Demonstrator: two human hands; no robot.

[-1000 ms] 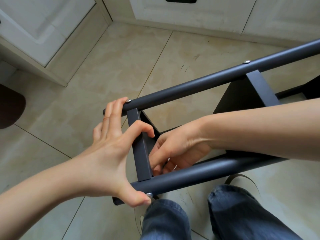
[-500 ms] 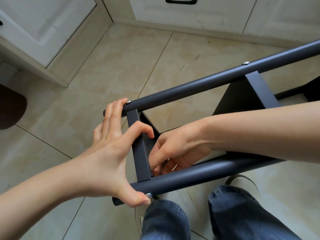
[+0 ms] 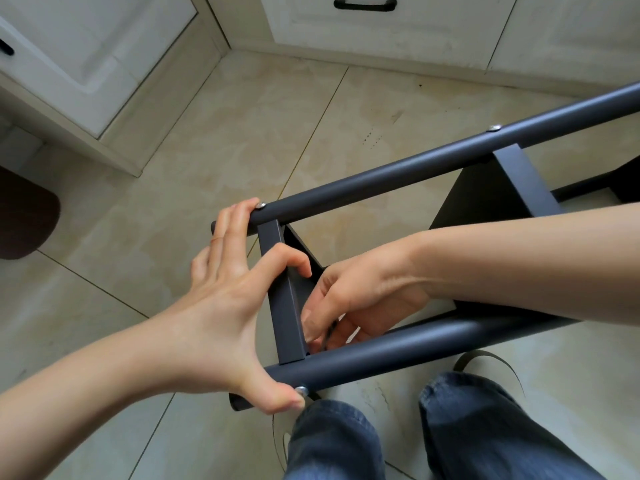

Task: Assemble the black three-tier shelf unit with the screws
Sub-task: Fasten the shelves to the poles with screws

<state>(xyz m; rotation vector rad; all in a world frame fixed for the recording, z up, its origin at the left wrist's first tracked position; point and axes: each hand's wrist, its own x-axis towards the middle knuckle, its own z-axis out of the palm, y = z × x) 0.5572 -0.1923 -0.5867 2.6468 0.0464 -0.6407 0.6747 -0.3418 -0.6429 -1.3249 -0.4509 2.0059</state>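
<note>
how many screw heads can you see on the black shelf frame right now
3. One screw sits at the far tube's end by the left hand's fingertips, one further right along that tube, one on the near tube by the left thumb. Others may be hidden.

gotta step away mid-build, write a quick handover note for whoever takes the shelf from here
Left hand: spans the shelf's end, fingers on the far tube, thumb pressing the screw head on the near tube.
Right hand: inside the frame, fingers curled at the end shelf panel; what it holds is hidden.
Done: screws sit in the far tube at the end and at the middle shelf.
Left: the near-tube screw stands proud; tighten it. The third tier is out of view.
</note>
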